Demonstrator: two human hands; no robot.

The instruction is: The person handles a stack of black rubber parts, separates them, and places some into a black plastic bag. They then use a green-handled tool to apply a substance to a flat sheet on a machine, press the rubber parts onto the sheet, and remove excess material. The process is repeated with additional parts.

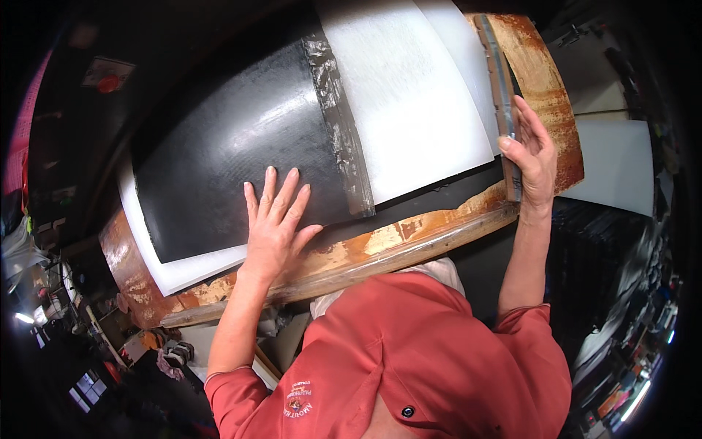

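My left hand (272,230) lies with its fingers spread on the near edge of a large black sheet (227,124), which looks smooth and leathery. Along the sheet's right side runs a rough, dark grey strip (338,132) with pale, shiny patches. My right hand (536,157) grips the near part of a long, narrow brown bar (499,80) with a grey-blue stripe along it; the thumb is on its left side and the fingers on its right. Between the black sheet and the bar, white sheets (413,95) are spread out.
Beneath the sheets is a worn wooden table (563,110) with peeling brown patches and a rounded front edge (351,267) close to my body. Another white panel (614,164) stands off to the right. Assorted clutter (172,355) sits below left.
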